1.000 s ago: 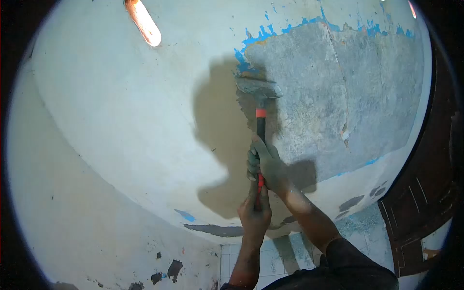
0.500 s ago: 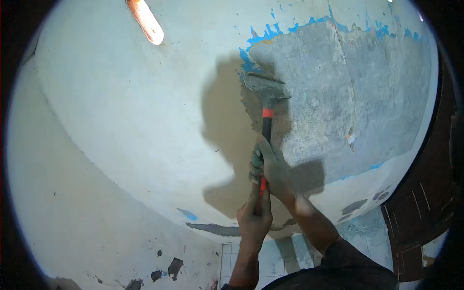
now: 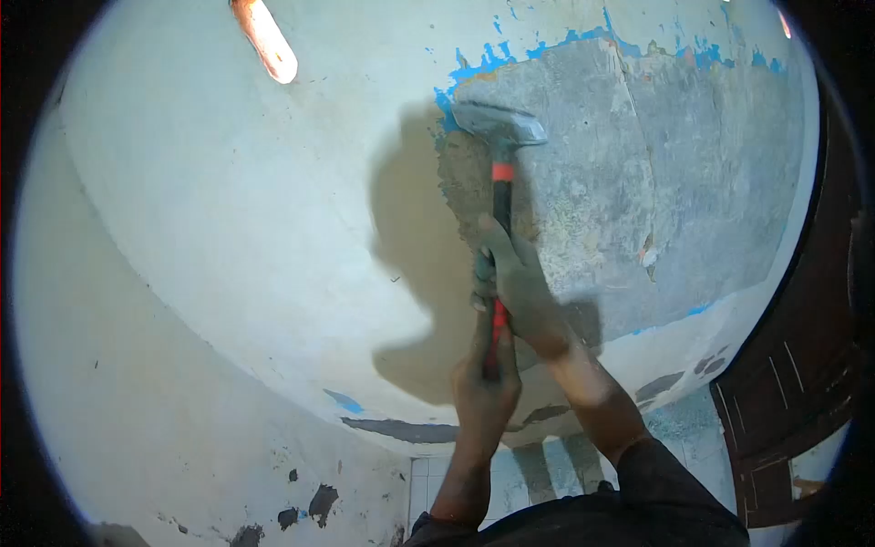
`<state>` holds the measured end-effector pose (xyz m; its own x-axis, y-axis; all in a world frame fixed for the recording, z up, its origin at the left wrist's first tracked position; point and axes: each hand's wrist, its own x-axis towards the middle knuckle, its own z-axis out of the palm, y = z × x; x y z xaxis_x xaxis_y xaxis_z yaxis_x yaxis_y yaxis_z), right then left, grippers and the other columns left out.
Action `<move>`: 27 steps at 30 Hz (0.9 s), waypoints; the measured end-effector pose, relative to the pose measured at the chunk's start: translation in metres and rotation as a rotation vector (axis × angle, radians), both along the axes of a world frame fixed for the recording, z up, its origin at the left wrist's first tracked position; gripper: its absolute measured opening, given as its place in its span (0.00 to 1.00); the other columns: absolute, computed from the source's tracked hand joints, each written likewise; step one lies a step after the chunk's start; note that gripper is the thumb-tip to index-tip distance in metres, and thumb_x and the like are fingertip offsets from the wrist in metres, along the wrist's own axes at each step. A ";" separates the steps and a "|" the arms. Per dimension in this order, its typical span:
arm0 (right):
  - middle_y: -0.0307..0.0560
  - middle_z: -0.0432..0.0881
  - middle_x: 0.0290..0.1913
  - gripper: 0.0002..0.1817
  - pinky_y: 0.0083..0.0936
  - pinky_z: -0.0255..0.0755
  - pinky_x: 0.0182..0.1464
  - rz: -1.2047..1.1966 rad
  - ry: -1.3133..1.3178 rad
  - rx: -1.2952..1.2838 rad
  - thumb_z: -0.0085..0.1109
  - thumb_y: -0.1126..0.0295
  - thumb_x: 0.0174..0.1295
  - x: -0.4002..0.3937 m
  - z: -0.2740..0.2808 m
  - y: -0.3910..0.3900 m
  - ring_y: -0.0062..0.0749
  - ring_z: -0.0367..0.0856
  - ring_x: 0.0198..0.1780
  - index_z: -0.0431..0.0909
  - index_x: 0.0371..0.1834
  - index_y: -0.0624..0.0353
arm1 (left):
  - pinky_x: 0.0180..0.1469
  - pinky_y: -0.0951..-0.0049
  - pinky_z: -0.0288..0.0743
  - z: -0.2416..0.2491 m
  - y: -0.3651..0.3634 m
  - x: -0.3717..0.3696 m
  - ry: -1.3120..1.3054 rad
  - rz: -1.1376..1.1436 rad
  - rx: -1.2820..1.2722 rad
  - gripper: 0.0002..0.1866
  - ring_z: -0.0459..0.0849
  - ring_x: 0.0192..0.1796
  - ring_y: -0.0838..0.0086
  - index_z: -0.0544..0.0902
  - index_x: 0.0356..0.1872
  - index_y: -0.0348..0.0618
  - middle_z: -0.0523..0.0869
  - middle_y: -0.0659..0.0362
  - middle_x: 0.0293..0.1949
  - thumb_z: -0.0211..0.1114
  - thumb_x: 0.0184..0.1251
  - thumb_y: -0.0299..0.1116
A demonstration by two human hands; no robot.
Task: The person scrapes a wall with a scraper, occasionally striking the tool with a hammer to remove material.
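A long-handled scraper (image 3: 501, 128) with a wide grey head and a black and red handle is held upright against the wall. Its head lies at the left edge of the bare grey patch (image 3: 602, 164), beside remnants of blue paint (image 3: 492, 64). My right hand (image 3: 521, 283) is wrapped round the middle of the handle. Lower down, my left hand (image 3: 486, 394) grips the handle's end. Whether the blade's edge touches the wall cannot be made out.
Pale paint covers the wall (image 3: 301, 201) to the left, where my shadow falls. A lit lamp (image 3: 266, 41) hangs at the upper left. Dark wooden furniture (image 3: 784, 392) stands at the right, and floor tiles (image 3: 519, 479) lie below. The side wall has dark chipped spots (image 3: 322, 503).
The scraper's head has moved up along the patch's left edge and tilted differently. Both hands keep their hold, and the right has risen slightly. The whole view has shifted a little.
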<state>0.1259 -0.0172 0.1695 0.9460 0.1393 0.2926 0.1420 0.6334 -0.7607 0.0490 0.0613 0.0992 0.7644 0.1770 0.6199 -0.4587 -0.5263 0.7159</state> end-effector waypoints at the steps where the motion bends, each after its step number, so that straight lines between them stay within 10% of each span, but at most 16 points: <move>1: 0.28 0.59 0.18 0.19 0.20 0.60 0.19 -0.013 -0.017 -0.008 0.48 0.51 0.73 -0.001 0.000 -0.004 0.15 0.57 0.16 0.62 0.27 0.48 | 0.26 0.72 0.72 -0.006 -0.004 0.001 -0.063 -0.021 -0.004 0.24 0.82 0.22 0.73 0.73 0.66 0.43 0.83 0.46 0.25 0.61 0.68 0.25; 21: 0.29 0.60 0.19 0.19 0.18 0.61 0.22 0.048 0.087 -0.160 0.49 0.52 0.72 -0.012 -0.013 -0.022 0.15 0.60 0.18 0.64 0.26 0.49 | 0.24 0.75 0.70 -0.007 -0.044 -0.024 -0.105 0.098 0.055 0.27 0.74 0.21 0.82 0.67 0.70 0.39 0.82 0.53 0.23 0.58 0.70 0.23; 22: 0.29 0.61 0.19 0.18 0.18 0.62 0.23 -0.050 -0.008 -0.274 0.50 0.52 0.72 -0.005 -0.011 -0.025 0.16 0.61 0.18 0.64 0.27 0.49 | 0.47 0.76 0.75 -0.003 -0.046 -0.015 -0.210 0.110 0.103 0.23 0.82 0.49 0.76 0.67 0.69 0.37 0.83 0.44 0.51 0.52 0.76 0.27; 27: 0.30 0.61 0.19 0.18 0.20 0.61 0.23 0.082 0.012 -0.274 0.50 0.53 0.72 -0.013 0.024 -0.040 0.17 0.60 0.19 0.64 0.28 0.50 | 0.39 0.76 0.76 0.024 -0.058 -0.023 0.117 0.030 -0.154 0.23 0.83 0.42 0.79 0.66 0.70 0.37 0.86 0.42 0.48 0.52 0.76 0.27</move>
